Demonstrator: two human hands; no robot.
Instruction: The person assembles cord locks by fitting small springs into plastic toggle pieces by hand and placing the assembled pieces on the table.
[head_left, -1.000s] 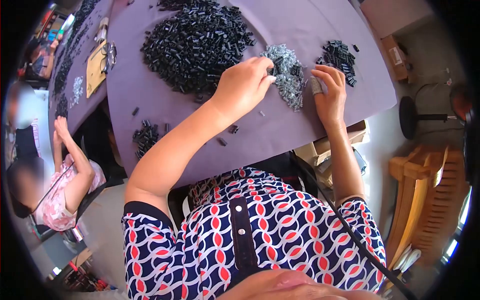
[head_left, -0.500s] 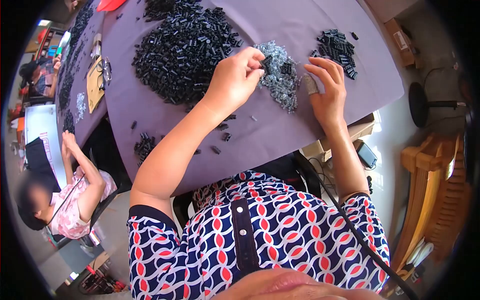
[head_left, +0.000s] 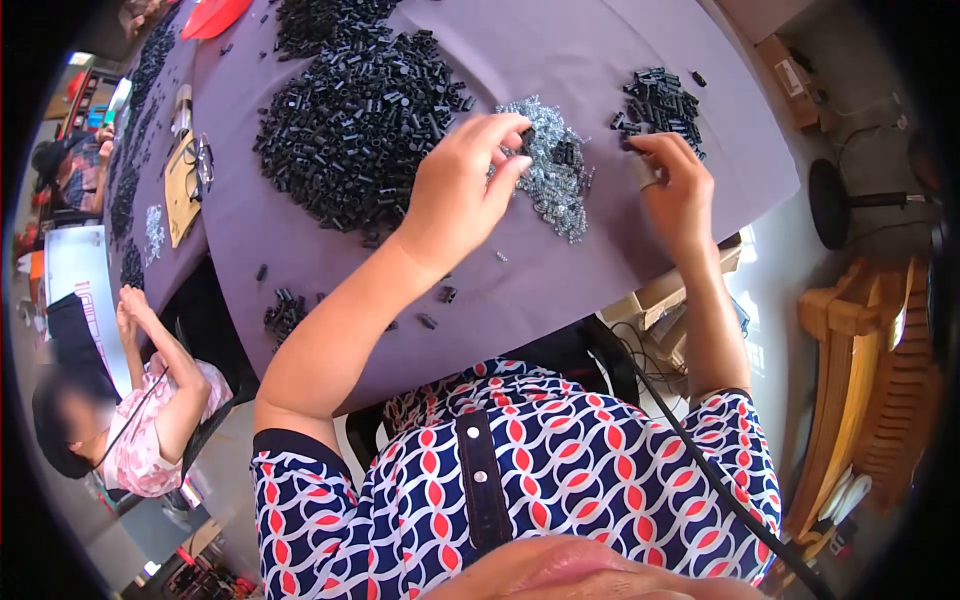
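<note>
My left hand (head_left: 465, 180) is over the near-left edge of a heap of small clear or silvery coil springs (head_left: 556, 195), its thumb and forefinger apart. I make out nothing between those two tips; the other fingers are partly hidden. My right hand (head_left: 682, 192) is at the near edge of a small pile of black cylindrical pieces (head_left: 662, 100). Its forefinger and thumb close on what looks like a black cylindrical piece (head_left: 631, 144). A greyish covering wraps the right thumb (head_left: 648, 173). A few black pieces (head_left: 567, 152) lie among the springs.
A large heap of black pieces (head_left: 350, 135) spreads left of the springs, and smaller clusters (head_left: 285, 315) lie nearer me. Glasses (head_left: 204, 165) rest by a brown card (head_left: 180, 195). A co-worker (head_left: 150, 400) sits at left. A wooden bench (head_left: 850, 380) stands at right.
My right hand has moved away from the springs to the small black pile, its fingertips drawing together. My left thumb and forefinger have spread apart. The whole view has shifted slightly.
</note>
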